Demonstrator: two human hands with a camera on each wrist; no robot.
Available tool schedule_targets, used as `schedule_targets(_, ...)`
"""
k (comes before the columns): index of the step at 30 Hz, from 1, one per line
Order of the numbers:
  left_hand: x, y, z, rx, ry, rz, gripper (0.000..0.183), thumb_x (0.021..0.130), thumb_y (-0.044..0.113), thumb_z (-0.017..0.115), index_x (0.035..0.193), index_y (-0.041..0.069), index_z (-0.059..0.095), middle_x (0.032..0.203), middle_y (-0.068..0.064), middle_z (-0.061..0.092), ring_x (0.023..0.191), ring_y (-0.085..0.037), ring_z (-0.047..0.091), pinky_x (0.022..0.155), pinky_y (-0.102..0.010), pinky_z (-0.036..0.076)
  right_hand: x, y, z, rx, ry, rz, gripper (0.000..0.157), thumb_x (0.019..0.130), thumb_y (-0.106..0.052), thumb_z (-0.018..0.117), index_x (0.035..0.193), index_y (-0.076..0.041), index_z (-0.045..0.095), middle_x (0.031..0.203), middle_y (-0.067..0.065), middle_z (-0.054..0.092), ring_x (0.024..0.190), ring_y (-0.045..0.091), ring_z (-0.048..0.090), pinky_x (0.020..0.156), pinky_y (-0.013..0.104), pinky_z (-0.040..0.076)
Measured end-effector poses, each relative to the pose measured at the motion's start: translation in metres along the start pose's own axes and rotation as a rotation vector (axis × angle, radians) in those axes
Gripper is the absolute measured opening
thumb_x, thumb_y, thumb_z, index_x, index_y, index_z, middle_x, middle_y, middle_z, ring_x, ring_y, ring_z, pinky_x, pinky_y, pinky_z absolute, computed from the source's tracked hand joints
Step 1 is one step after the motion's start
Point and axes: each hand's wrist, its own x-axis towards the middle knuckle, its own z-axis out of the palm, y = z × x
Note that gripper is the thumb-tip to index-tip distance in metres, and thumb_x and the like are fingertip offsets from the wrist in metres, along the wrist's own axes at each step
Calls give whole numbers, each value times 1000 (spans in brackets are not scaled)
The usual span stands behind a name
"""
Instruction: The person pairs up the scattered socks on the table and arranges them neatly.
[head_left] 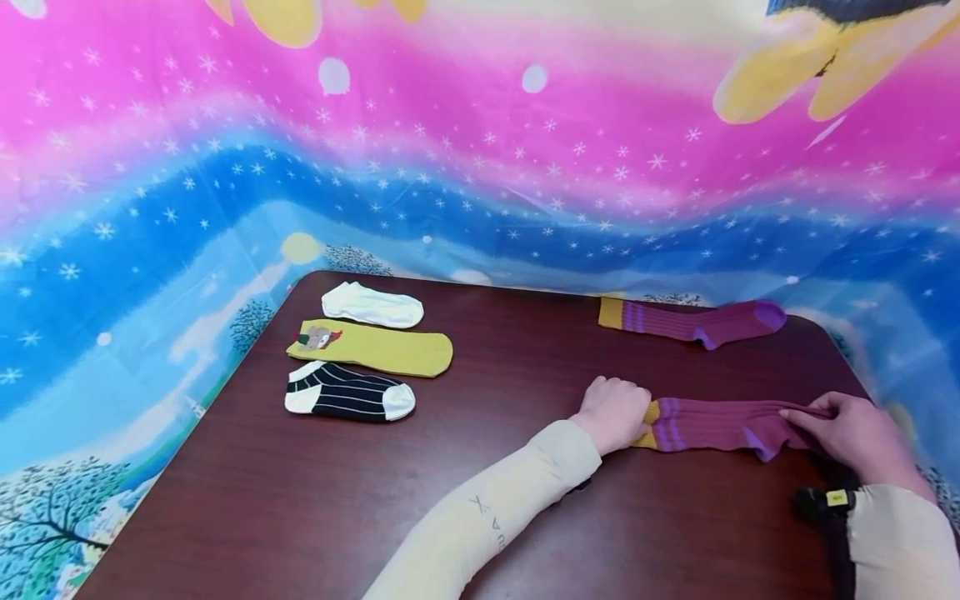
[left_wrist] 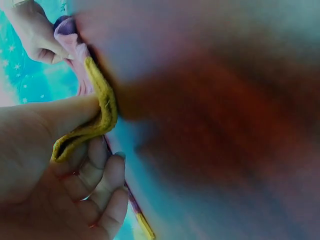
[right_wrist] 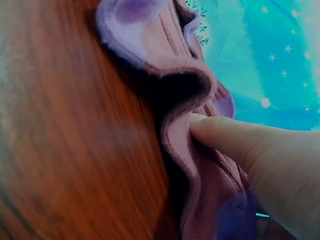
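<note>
A maroon ribbed sock (head_left: 720,423) with a mustard cuff and a purple heel stretches between both hands near the table's right side. My left hand (head_left: 615,413) grips its cuff; in the left wrist view the thumb lies over the folded yellow cuff (left_wrist: 106,107) with the fingers beneath. My right hand (head_left: 862,429) pinches the foot end, covering the toe in the head view. From the right wrist, the thumb presses into the wavy maroon knit (right_wrist: 182,135). A matching sock (head_left: 675,321) lies flat behind, near the far edge.
On the table's (head_left: 337,492) left lie a white sock (head_left: 372,305), a yellow sock with an animal picture (head_left: 390,348) and a black striped sock with white heel and toe (head_left: 348,393), in a column. A patterned cloth (head_left: 450,125) hangs behind the table.
</note>
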Motion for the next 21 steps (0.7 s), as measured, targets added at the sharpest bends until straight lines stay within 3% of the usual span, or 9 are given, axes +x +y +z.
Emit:
schedule_targets(6, -2, -8, -2, -88, 24, 21, 21, 92, 44, 74, 86, 25, 66, 77, 13, 60, 74, -7, 61, 66, -27, 50, -3, -1, -2, -24, -14, -9, 48, 92, -45, 74, 84, 2, 63, 67, 6, 58, 63, 26, 51, 57, 39, 41)
schedule_targets(13, -4, -35, -17, -335, 73, -28, 20, 95, 38, 73, 101, 20, 66, 76, 12, 57, 68, -6, 55, 59, -25, 46, 0, -8, -8, 11, -116, -128, 23, 95, -17, 71, 100, 4, 67, 86, 21, 65, 75, 36, 57, 67, 59, 48)
schedule_targets(17, -6, -54, -26, -425, 89, -65, 20, 97, 34, 72, 101, 18, 62, 76, 9, 57, 69, -9, 55, 63, -24, 44, -1, -14, -7, 56, -127, -187, 17, 97, -6, 63, 108, 5, 67, 101, 33, 63, 79, 37, 56, 66, 52, 49)
schedule_targets(21, -9, -68, -32, -498, 119, -97, 19, 96, 28, 73, 104, 16, 61, 85, 7, 63, 74, -9, 57, 67, -21, 45, -2, -25, -6, 79, -82, -233, 16, 99, -3, 60, 110, 5, 67, 98, 30, 64, 74, 31, 52, 62, 40, 42)
